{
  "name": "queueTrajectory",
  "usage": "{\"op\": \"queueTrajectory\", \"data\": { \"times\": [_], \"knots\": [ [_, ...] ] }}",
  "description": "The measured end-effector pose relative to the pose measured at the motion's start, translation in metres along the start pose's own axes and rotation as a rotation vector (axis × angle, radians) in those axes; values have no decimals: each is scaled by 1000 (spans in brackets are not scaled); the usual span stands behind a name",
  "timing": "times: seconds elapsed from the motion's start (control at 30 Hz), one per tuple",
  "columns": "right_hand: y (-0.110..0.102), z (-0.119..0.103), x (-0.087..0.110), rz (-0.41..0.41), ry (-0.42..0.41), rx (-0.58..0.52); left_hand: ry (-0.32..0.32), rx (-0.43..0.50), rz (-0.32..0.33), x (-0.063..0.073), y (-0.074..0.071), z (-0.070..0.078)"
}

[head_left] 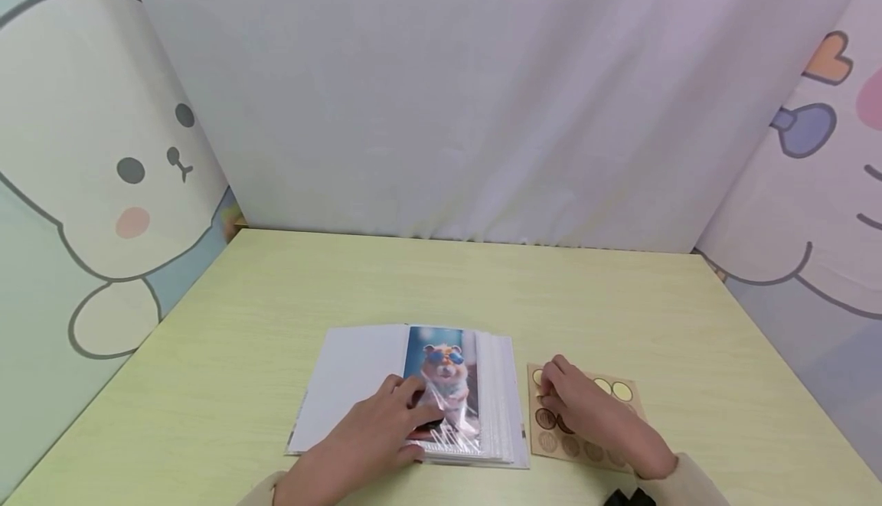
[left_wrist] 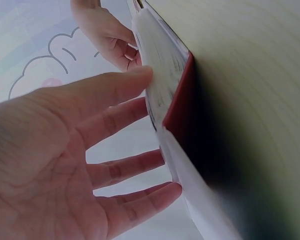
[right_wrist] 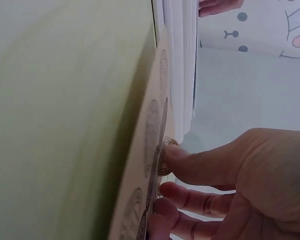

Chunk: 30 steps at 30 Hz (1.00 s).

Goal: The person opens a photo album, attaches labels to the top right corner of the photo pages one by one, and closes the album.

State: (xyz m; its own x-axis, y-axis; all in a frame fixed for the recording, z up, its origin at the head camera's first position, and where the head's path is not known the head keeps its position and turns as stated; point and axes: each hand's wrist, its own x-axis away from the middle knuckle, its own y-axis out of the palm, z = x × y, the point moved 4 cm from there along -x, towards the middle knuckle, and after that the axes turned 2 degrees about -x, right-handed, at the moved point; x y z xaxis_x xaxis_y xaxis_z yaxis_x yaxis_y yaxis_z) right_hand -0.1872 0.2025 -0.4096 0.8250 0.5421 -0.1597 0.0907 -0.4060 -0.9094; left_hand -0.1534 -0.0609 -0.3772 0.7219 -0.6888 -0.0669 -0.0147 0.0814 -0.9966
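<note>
An open photo album (head_left: pixel 358 360) lies on the table, with a picture of a hamster in sunglasses (head_left: pixel 444 364) in a clear sleeve on its right-hand side. My left hand (head_left: pixel 375 426) rests on the album, fingers spread across the lower part of that picture. In the left wrist view its fingertips (left_wrist: pixel 174 190) touch the page. To the right lies a brown sheet of round stickers (head_left: pixel 586 451). My right hand (head_left: pixel 586 406) is over its upper left part. In the right wrist view, thumb and fingers pinch a round sticker (right_wrist: pixel 165 167) at the sheet's surface.
The pale yellow-green table (head_left: pixel 289 276) extends behind and to both sides of the album. A light curtain (head_left: pixel 441 108) hangs along the back edge, with cartoon-printed cloths (head_left: pixel 89 207) at the sides. A small black object (head_left: pixel 630 497) shows by the right sleeve.
</note>
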Motion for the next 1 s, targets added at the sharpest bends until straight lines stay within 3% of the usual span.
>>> {"op": "queueTrajectory", "data": {
  "times": [0.37, 0.57, 1.0],
  "knots": [
    [-4, 0, 2, -65, 93, -71, 8, -10, 11, 0, 0, 0],
    [-8, -3, 3, -126, 196, -132, 4, -5, 10, 0, 0, 0],
    [-16, -8, 3, -146, 281, -152, -4, -3, 3, 0, 0, 1]
  ]
}}
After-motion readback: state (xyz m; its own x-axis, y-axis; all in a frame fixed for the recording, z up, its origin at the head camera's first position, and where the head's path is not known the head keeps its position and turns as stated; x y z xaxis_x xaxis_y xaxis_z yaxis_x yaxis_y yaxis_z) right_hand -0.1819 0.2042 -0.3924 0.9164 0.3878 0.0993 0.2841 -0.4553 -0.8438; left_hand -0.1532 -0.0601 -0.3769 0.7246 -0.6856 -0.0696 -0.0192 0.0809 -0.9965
